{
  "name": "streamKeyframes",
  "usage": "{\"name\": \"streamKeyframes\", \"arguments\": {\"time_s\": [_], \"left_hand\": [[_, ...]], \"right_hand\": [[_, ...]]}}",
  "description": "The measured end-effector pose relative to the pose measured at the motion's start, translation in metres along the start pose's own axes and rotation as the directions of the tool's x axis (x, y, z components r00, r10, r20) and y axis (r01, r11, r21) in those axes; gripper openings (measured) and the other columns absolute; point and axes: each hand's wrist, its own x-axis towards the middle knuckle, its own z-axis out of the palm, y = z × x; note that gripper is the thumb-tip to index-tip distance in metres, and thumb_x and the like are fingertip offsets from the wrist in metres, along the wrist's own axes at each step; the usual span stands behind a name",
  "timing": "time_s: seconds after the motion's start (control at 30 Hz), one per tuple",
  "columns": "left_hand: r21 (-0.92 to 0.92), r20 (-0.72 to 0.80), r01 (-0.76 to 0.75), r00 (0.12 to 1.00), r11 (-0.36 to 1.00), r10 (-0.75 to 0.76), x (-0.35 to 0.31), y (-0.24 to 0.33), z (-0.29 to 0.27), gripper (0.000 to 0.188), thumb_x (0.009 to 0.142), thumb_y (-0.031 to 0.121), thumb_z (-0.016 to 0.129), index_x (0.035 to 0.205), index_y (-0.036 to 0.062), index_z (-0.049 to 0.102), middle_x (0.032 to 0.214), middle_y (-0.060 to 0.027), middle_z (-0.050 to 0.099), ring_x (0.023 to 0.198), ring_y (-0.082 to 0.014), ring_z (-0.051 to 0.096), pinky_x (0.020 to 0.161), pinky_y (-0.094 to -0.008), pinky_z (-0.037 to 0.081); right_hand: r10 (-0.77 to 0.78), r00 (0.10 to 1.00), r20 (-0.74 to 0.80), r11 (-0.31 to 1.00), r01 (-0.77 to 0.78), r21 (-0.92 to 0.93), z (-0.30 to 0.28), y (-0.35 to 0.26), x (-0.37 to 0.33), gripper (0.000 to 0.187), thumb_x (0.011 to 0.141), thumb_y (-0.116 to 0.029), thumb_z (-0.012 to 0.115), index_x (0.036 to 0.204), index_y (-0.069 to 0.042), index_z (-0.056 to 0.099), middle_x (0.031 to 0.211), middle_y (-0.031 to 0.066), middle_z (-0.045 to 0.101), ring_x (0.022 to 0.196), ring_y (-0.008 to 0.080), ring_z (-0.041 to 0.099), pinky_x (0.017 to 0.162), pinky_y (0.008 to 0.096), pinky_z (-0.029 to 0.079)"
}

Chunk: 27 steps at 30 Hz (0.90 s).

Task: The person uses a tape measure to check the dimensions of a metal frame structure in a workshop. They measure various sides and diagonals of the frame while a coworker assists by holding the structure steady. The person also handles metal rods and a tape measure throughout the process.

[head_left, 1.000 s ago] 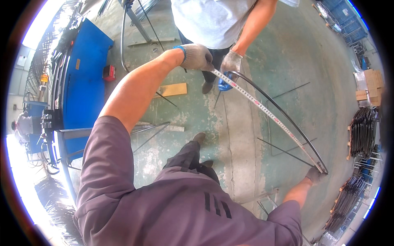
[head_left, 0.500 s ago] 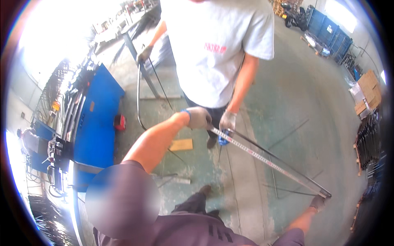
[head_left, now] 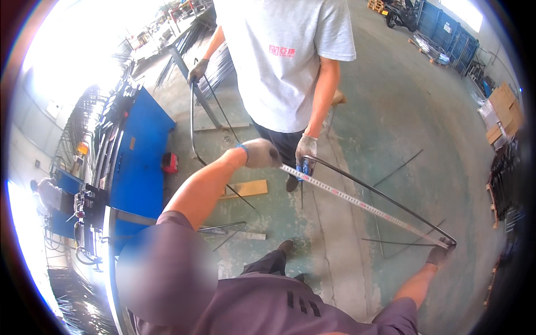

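Note:
My left hand [head_left: 259, 153], in a grey glove, is closed around a tape measure whose case is mostly hidden by the fingers. The white tape blade [head_left: 363, 205] runs out straight, down to the right, alongside a bent black metal rod [head_left: 385, 195]. At the rod's far right corner my gloved right hand [head_left: 440, 255] is closed on the corner and the blade's end. Facing me, a person in a light grey T-shirt [head_left: 285, 67] grips the rod's other end with a gloved hand [head_left: 306, 146], beside something blue. The person's other hand [head_left: 198, 71] holds another bent rod part.
At left stands a blue machine cabinet [head_left: 139, 151], with a red box [head_left: 170, 162] beside it. A wooden board [head_left: 245, 188] and metal pieces lie on the floor. Stacked dark rods [head_left: 505, 184] and cardboard [head_left: 505, 114] line the right side.
The blade, the rod and both my hands sit slightly higher in view. The person opposite appears a little further left. My hold on the tape measure and rod corner stays the same.

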Motion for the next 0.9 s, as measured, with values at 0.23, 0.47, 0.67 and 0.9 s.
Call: {"name": "streamKeyframes", "arguments": {"time_s": [0.23,0.47,0.67,0.9], "left_hand": [[-0.018,0.0,0.003,1.0,1.0,-0.003,-0.064,-0.011,0.069,0.039,0.095,0.045,0.077,0.107,0.008,0.082,0.091,-0.0163,0.077,0.084,-0.0293,0.072,0.082,-0.0418,0.057],[-0.046,0.015,0.154,0.988,0.987,-0.153,-0.121,-0.03,0.108,0.043,0.096,0.045,0.075,0.112,0.0064,0.082,0.087,-0.0133,0.077,0.078,-0.0224,0.071,0.078,-0.04,0.057],[-0.028,-0.093,0.192,0.977,0.981,-0.194,-0.141,-0.041,0.121,0.045,0.094,0.047,0.074,0.116,0.0092,0.082,0.101,-0.0162,0.08,0.091,-0.03,0.074,0.086,-0.0431,0.058],[-0.104,-0.051,0.206,0.976,0.973,-0.212,-0.194,-0.026,0.189,0.039,0.094,0.044,0.074,0.11,0.0093,0.083,0.099,-0.0152,0.081,0.087,-0.0274,0.075,0.082,-0.0408,0.058]], "right_hand": [[0.092,0.973,0.213,0.996,-0.085,-0.039,-0.007,-0.028,0.001,0.029,0.114,-0.036,0.053,0.115,-0.013,0.071,0.11,-0.0001,0.072,0.11,0.0167,0.066,0.11,0.0441,0.048],[0.2,0.97,0.137,0.914,-0.134,-0.384,0.001,-0.048,0.027,0.034,0.112,-0.038,0.053,0.125,-0.011,0.071,0.113,0.0082,0.074,0.108,0.024,0.068,0.101,0.0435,0.052],[-0.231,0.955,0.186,0.17,0.228,-0.959,0.056,-0.04,-0.007,0.039,0.099,-0.021,0.07,0.134,-0.002,0.07,0.132,0.013,0.073,0.124,0.0284,0.067,0.113,0.0384,0.047],[0.392,0.568,0.724,-0.047,0.798,-0.6,0.315,-0.085,-0.214,0.028,0.093,-0.031,0.074,0.11,-0.01,0.076,0.106,0.0182,0.076,0.104,0.0404,0.071,0.089,0.0521,0.055]]}}
